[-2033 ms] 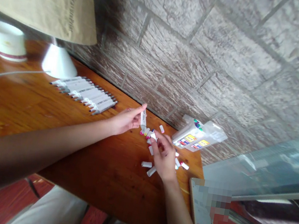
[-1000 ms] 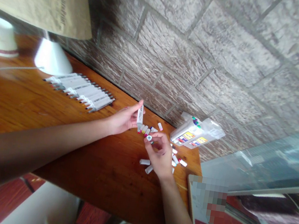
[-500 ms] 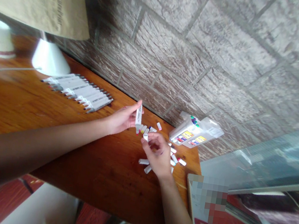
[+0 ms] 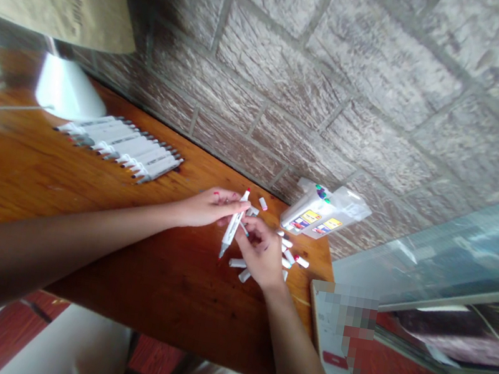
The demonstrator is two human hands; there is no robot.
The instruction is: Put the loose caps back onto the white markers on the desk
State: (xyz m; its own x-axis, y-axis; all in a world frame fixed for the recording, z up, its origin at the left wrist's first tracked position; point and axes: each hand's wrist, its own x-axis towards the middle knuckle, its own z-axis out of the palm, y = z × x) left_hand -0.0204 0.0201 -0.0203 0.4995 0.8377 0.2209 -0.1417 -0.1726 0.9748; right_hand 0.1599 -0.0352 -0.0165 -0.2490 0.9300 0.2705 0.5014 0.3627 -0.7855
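Between the thumb and fingers of my left hand (image 4: 215, 208) is a white marker (image 4: 234, 225), tilted with a red tip at its upper end and a bare tip at its grey lower end. My right hand (image 4: 262, 252) is curled close beside it. A small white marker cap (image 4: 244, 229) shows at its fingertips, partly hidden by the fingers. Around my right hand lie several loose white caps (image 4: 301, 261), some with coloured ends. One more loose cap (image 4: 262, 203) rests nearer the wall.
A row of white and grey markers (image 4: 127, 147) lies on the wooden table (image 4: 131, 276) to the left, before a lamp (image 4: 70, 89). At the back right stands a clear plastic case (image 4: 321, 214) with a few markers. A brick wall (image 4: 267, 76) borders the table's back.
The marker in my left hand has turned so that its length now shows, red tip upward. My right hand has moved slightly, staying close to it. The whole view has shifted a little.
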